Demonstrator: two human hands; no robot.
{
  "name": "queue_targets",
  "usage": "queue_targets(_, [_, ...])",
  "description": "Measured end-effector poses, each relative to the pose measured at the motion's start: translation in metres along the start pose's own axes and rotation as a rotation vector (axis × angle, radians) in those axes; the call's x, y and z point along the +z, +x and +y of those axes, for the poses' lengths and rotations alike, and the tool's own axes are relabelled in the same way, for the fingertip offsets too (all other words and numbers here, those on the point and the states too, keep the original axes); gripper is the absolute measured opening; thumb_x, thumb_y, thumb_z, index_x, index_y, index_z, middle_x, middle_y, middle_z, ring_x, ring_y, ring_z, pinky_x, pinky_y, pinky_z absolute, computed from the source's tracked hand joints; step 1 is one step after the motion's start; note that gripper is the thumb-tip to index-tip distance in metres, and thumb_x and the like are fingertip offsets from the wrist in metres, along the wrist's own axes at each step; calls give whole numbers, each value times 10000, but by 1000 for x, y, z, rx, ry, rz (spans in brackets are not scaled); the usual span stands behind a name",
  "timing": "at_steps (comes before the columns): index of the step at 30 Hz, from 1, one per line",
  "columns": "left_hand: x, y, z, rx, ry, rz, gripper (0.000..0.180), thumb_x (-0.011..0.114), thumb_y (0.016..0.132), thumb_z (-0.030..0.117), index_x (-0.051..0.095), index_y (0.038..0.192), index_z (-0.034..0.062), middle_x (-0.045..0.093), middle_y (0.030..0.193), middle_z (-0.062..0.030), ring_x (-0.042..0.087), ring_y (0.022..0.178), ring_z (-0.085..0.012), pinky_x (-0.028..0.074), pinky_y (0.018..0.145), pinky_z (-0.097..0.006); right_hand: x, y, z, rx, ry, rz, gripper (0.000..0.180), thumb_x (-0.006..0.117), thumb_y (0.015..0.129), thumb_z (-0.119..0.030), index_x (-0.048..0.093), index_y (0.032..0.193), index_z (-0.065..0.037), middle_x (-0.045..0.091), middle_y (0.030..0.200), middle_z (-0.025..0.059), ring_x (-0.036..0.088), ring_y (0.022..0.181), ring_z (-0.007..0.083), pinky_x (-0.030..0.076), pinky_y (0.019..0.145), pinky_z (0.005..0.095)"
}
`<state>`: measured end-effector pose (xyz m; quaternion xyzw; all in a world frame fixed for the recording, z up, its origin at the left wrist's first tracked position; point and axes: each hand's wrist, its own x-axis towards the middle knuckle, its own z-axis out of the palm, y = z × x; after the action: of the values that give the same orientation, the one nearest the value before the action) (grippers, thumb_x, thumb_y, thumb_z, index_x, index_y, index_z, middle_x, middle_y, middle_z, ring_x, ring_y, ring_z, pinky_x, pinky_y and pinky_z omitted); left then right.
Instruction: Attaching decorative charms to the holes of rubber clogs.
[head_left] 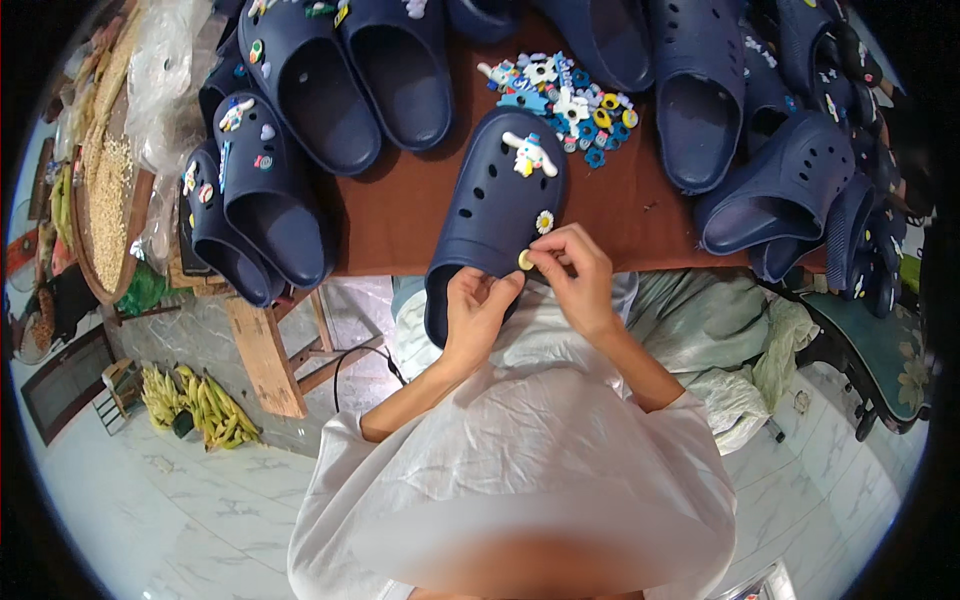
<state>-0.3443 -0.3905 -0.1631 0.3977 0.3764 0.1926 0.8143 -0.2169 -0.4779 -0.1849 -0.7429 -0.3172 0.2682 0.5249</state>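
A navy clog [492,205] lies toe-away on the near edge of a brown table [400,215], its heel end hanging over the edge toward the person. It sits right under both hands. The left hand [474,312] grips the clog's near rim, fingers curled over the edge and thumb up against the upper. The right hand [577,275] comes in from the right, thumb and forefinger pinched narrow on a small round yellow charm [525,260], which they press against the clog's upper near the rim. Just above that charm a daisy charm [544,221] is already fixed in a hole, and a white figure charm [530,155] sits further toward the toe.

Beyond the toe lies a pile of loose charms [570,105], mostly blue and white. More navy clogs [300,90] ring the table on the left, back and right, some with charms on them. Left of the table stands a round tray of grain [108,205]. The floor [180,500] is pale marble tile, with a bunch of bananas [205,405] lying on it at the left. Crumpled cloth [720,330] lies to the right of the person.
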Motion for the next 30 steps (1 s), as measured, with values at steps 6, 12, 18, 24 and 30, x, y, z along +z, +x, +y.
queue_targets(6, [-9,1,-8,-63,-22,1,222,646,946,38,653,1160,-22,681,1069,-10,588,897,-45,459,821,-223,8,-12,0,-219,-1,57,213,736,874,-20,657,1072,-16,610,1027,106,678,797,204,563,676,300])
queue_targets(12, [-13,3,1,-64,-28,-34,272,620,967,73,620,1213,-44,666,1183,-67,605,1061,-102,462,948,-267,-2,-10,3,-222,31,-33,327,767,839,-7,655,1145,-19,611,1050,99,676,850,187,563,702,288])
queue_targets(18, [-16,9,6,-4,-144,2,338,596,971,86,564,1276,-55,658,1197,-98,617,1065,-145,453,993,-299,-52,27,10,-262,-359,219,273,584,954,-30,622,1223,-16,608,1160,158,626,1018,352,505,888,413])
queue_targets(24, [-18,8,5,14,-182,10,227,603,971,151,594,1159,23,665,1171,-80,620,1052,-164,468,941,-344,-68,72,28,-326,-668,249,364,554,947,-3,544,1311,12,553,1227,199,572,1106,381,477,938,447])
queue_targets(30, [-16,13,8,-14,-279,34,354,582,996,260,565,1238,3,636,1220,-75,594,1082,-157,429,985,-332,-65,109,28,-314,-644,248,315,623,918,-18,608,1232,2,622,1114,184,607,1032,389,490,880,453])
